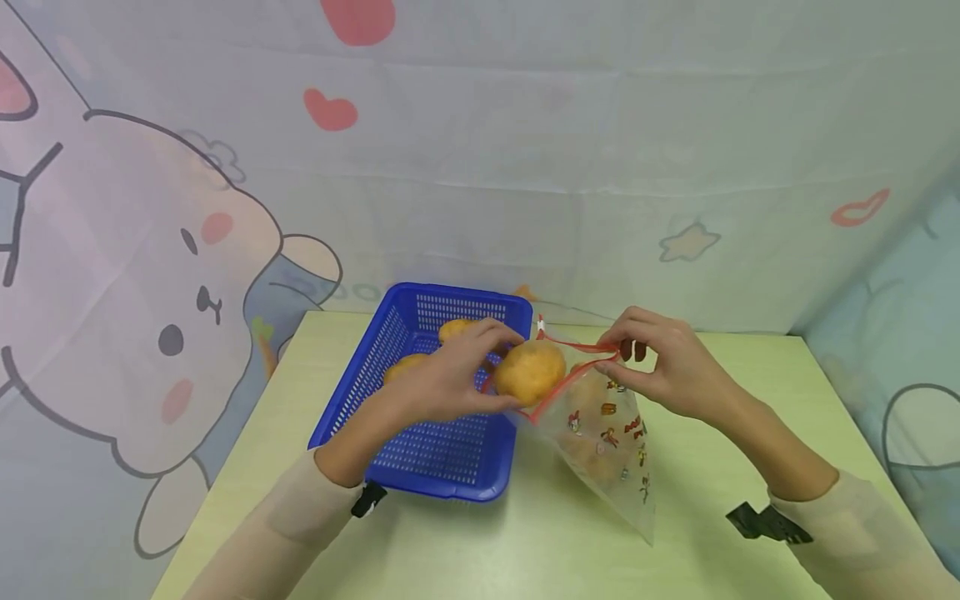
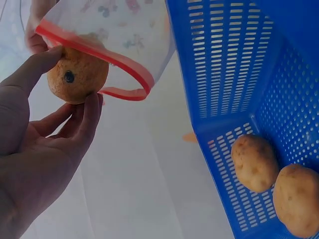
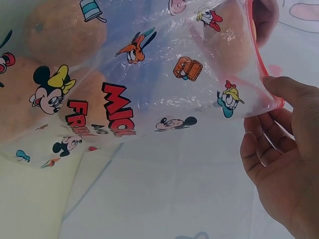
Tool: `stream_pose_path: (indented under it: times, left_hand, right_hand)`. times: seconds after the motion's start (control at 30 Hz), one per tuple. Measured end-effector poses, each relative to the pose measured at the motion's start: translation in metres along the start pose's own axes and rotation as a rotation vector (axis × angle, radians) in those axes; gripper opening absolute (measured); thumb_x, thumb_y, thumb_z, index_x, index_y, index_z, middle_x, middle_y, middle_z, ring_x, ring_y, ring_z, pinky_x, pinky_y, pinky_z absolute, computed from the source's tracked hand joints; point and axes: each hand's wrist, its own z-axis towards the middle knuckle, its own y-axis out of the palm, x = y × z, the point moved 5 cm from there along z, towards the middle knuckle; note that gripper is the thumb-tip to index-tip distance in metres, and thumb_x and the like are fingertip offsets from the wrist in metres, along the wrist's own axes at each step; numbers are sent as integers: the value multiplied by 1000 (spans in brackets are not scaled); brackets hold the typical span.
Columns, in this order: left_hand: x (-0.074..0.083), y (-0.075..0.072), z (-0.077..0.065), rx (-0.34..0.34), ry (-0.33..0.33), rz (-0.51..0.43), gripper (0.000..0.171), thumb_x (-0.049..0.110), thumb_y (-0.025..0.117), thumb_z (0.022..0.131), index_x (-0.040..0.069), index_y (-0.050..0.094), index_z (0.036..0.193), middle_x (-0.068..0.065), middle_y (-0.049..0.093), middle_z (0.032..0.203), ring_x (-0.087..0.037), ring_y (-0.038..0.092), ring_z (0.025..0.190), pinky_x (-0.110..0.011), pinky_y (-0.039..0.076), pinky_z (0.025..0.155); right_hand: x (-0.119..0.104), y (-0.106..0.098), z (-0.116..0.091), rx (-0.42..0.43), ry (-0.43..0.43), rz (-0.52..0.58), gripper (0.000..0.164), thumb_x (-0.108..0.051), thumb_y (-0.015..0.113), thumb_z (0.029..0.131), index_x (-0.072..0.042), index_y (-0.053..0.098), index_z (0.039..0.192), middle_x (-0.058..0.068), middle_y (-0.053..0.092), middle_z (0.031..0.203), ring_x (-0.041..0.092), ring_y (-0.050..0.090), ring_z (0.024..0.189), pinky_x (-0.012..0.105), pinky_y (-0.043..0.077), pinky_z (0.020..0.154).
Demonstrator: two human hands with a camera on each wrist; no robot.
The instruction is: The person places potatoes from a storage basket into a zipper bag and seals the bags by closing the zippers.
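Note:
A yellow-brown potato (image 1: 531, 372) sits between the thumb and fingers of my left hand (image 1: 457, 371), right at the mouth of a clear zip bag (image 1: 600, 433). In the left wrist view that potato (image 2: 79, 74) shows a dark spot and is partly behind the bag's red rim. My right hand (image 1: 671, 362) pinches the red zip edge at the bag's far corner, and the mouth gapes. Through the printed plastic, several potatoes (image 3: 65, 32) show at the bottom of the bag. Cartoon figures and red letters cover its side.
A blue plastic basket (image 1: 501, 487) with slotted walls stands left of the bag, under my left forearm. Two potatoes (image 2: 255, 163) lie in it. The light green table (image 1: 720, 500) meets a printed cloth backdrop (image 1: 510, 217) at its far edge.

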Motion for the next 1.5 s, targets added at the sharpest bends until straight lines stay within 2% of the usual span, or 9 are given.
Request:
stream_pose_path:
  times: [0.27, 0.43, 0.53, 0.67, 0.83, 1.07, 1.27, 1.5]
  left_hand:
    - [-1, 6, 3, -23, -5, 4, 66, 25, 86, 92, 5, 52, 146, -7, 54, 139, -19, 58, 122, -30, 58, 94]
    - [-10, -6, 1, 56, -56, -6, 65, 29, 83, 95, 8, 53, 148, -6, 55, 141, -23, 60, 127, -40, 55, 103]
    - [-25, -16, -1, 119, -96, -1, 63, 30, 82, 96, 9, 54, 148, -6, 55, 143, -24, 58, 131, -44, 52, 109]
    - [-53, -24, -9, 183, -177, 14, 62, 34, 80, 97, 11, 54, 149, -7, 55, 145, -26, 55, 134, -48, 49, 112]
    - [-87, -29, -20, 238, -272, 45, 70, 33, 83, 95, 6, 52, 151, -12, 53, 149, -33, 51, 139, -52, 43, 116]
    - [-130, -24, -40, 202, -422, 99, 77, 28, 85, 93, 1, 48, 154, -20, 47, 154, -42, 42, 146, -58, 38, 119]
    - [-154, -14, -51, 152, -472, 160, 78, 26, 85, 91, -5, 47, 153, -28, 46, 153, -49, 41, 144, -63, 39, 117]
    - [-175, 2, -58, 79, -523, 171, 82, 27, 84, 92, -6, 43, 155, -31, 45, 150, -48, 48, 137, -61, 43, 114]
  right_hand:
    - [0, 3, 0, -3, 3, 1, 26, -3, 87, 85, -20, 74, 100, -15, 64, 93, 11, 58, 77, 18, 46, 68]
    - [0, 5, 1, -3, -2, 19, 27, -2, 86, 86, -22, 73, 98, -15, 64, 92, 11, 58, 77, 17, 46, 68]
    - [0, 6, 1, -3, -4, 22, 27, -2, 86, 86, -22, 73, 98, -15, 64, 92, 10, 58, 77, 17, 46, 68]
    - [-1, 6, 2, -6, -6, 22, 26, -2, 86, 86, -21, 74, 99, -15, 64, 92, 10, 58, 76, 17, 46, 68]
    - [-2, 7, 3, -5, -8, 28, 25, -1, 85, 86, -20, 73, 98, -14, 64, 92, 14, 59, 75, 17, 46, 68]
    - [-1, 9, 4, -11, -6, 31, 24, -2, 85, 86, -19, 73, 98, -14, 64, 91, 13, 59, 76, 18, 46, 67]
    - [1, 10, 4, -15, 4, 27, 24, -2, 85, 87, -20, 73, 98, -15, 64, 91, 8, 57, 77, 18, 46, 67]
    - [1, 11, 4, -17, 11, 25, 23, -3, 85, 87, -20, 73, 98, -15, 63, 91, 10, 58, 77, 18, 46, 67]
